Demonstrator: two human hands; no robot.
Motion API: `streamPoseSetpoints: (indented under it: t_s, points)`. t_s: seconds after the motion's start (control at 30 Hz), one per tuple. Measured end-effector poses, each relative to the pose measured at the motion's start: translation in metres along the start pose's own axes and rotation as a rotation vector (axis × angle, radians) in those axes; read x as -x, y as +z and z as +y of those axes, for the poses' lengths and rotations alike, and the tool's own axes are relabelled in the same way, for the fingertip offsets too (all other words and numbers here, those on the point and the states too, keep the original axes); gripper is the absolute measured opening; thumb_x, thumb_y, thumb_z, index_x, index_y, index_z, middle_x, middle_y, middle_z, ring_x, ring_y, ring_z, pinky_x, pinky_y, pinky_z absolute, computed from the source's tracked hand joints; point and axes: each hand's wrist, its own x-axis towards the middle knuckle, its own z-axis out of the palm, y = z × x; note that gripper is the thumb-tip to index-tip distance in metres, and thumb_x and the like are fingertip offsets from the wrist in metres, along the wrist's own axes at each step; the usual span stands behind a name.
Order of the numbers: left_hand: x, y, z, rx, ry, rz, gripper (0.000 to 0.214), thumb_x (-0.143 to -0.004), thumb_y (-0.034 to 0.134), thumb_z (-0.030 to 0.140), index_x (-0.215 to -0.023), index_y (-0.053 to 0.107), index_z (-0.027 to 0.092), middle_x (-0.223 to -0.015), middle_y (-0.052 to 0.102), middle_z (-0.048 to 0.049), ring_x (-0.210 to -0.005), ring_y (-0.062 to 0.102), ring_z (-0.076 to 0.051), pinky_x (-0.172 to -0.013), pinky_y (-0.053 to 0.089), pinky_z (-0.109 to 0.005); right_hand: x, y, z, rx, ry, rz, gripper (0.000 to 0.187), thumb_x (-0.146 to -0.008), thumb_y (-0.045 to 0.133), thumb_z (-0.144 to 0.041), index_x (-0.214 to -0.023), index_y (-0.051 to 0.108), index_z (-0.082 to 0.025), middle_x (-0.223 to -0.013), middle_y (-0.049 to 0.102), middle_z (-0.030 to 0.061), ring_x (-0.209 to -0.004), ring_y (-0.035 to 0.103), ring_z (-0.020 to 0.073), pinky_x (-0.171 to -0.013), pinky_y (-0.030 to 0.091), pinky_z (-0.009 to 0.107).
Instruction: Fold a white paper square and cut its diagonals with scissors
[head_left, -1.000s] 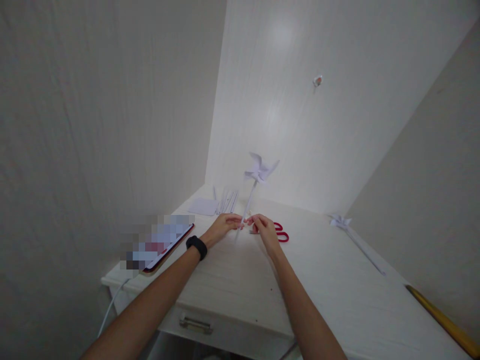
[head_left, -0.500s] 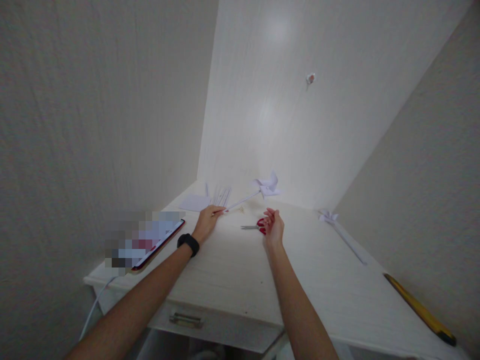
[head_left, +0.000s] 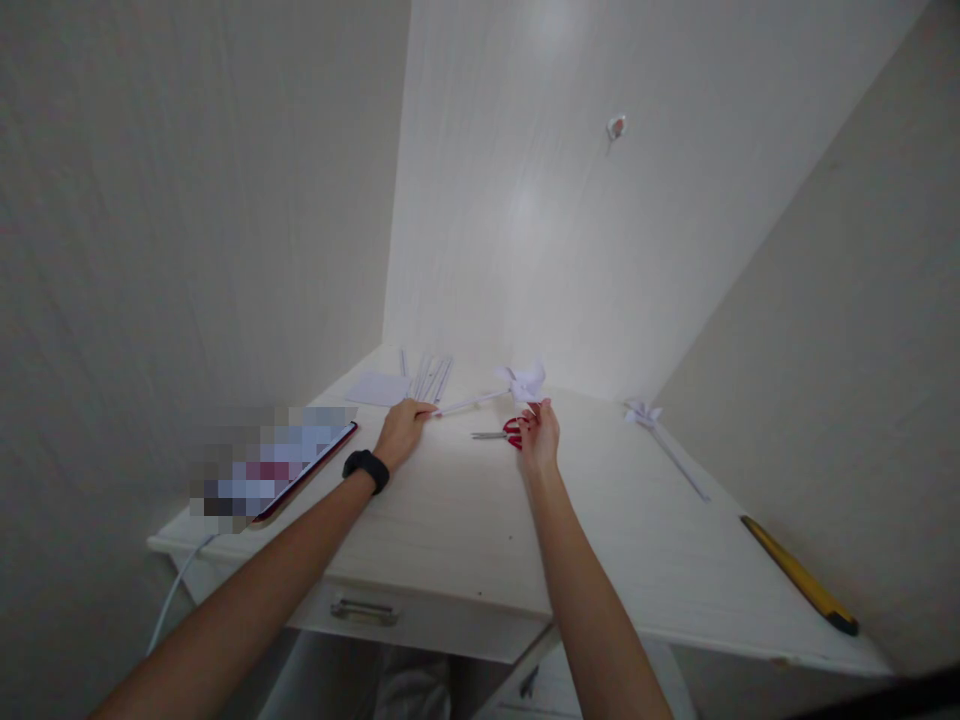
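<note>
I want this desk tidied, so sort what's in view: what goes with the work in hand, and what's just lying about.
Seemingly part of the work:
paper pinwheel, its stick in the left hand, right hand at its blades
second pinwheel
thin white sticks
white paper
red-handled scissors

Seemingly just lying about:
phone or tablet
white cable
yellow-and-black tool, type unclear

Black wristband (head_left: 367, 468), bare forearms (head_left: 300, 548)

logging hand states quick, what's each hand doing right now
Left hand: closed, holding the white stick of a pinwheel.
Right hand: fingers partly curled, fingertips at the pinwheel's blades; whether it grips them cannot be told.
</note>
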Motion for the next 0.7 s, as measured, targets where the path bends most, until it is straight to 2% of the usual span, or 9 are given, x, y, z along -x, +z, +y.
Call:
streamPoseSetpoints:
  t_s: [0.1, 0.3, 0.57, 0.7]
  points:
    - [0.000, 0.000, 0.001, -0.050, 0.024, -0.010, 0.028, -0.084, 0.052, 0.016, -0.091, 0.078, 0.018, -0.098, 0.073, -0.0134, -0.097, 0.064, -0.029, -0.089, 0.045, -0.038, 0.000, 0.000, 0.000, -0.051, 0.056, 0.028, 0.036, -0.076, 0.059, -0.057, -0.085, 0.048, -0.023, -0.065, 0.053, -0.0058, -0.045, 0.050, 0.0075, -0.046, 0.041, 0.021]
    - [0.000, -0.001, 0.000, -0.112, 0.027, -0.033, 0.029, -0.087, 0.050, 0.015, -0.095, 0.078, 0.017, -0.099, 0.073, -0.0138, -0.098, 0.063, -0.028, -0.087, 0.045, -0.036, -0.005, -0.003, 0.004, -0.073, -0.007, 0.068, 0.033, -0.074, 0.064, -0.049, -0.082, 0.048, -0.023, -0.072, 0.055, -0.0055, -0.054, 0.054, 0.0052, -0.051, 0.045, 0.017]
    - [0.003, -0.002, 0.001, -0.251, 0.028, -0.033, 0.029, -0.091, 0.049, 0.017, -0.105, 0.074, 0.016, -0.104, 0.070, -0.0130, -0.101, 0.062, -0.025, -0.090, 0.045, -0.034, -0.010, -0.003, 0.005, -0.074, -0.048, 0.134, 0.032, -0.071, 0.065, -0.045, -0.094, 0.057, -0.024, -0.086, 0.063, -0.0048, -0.062, 0.059, 0.0054, -0.049, 0.043, 0.014]
    - [0.005, -0.004, 0.006, -0.280, 0.034, -0.055, 0.030, -0.091, 0.048, 0.016, -0.104, 0.074, 0.016, -0.103, 0.070, -0.0129, -0.101, 0.062, -0.025, -0.090, 0.046, -0.035, -0.008, -0.002, 0.004, -0.168, -0.004, 0.115, 0.025, -0.072, 0.067, -0.038, -0.090, 0.058, -0.023, -0.082, 0.065, -0.0051, -0.057, 0.058, 0.0055, -0.049, 0.045, 0.015]
